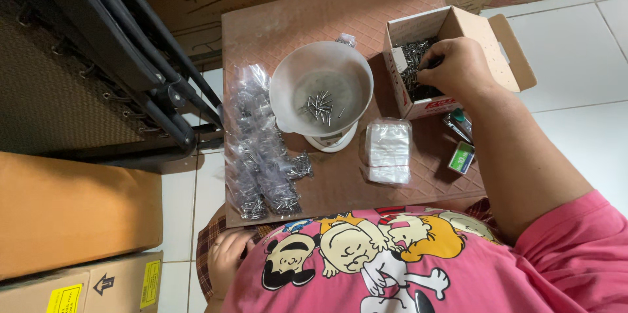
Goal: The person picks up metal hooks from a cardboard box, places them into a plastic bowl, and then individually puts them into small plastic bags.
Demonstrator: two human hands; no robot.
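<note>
My right hand (456, 66) reaches into an open cardboard box of small metal nails (414, 68) at the right of a low brown table (386, 15), fingers pinched on some nails. A white bowl (320, 87) sits on a small white scale (332, 142) in the middle and holds a few loose nails (320, 106). My left hand (226, 257) rests on my lap near the table's front left corner, fingers curled, holding nothing I can see.
Several clear bags filled with nails (258, 156) lie at the table's left. A stack of empty clear bags (387, 149) lies beside the scale. A stapler (458, 123) and a small green box (462, 157) lie at the right. Cardboard boxes (72, 211) and a folded dark frame (144, 64) surround the table.
</note>
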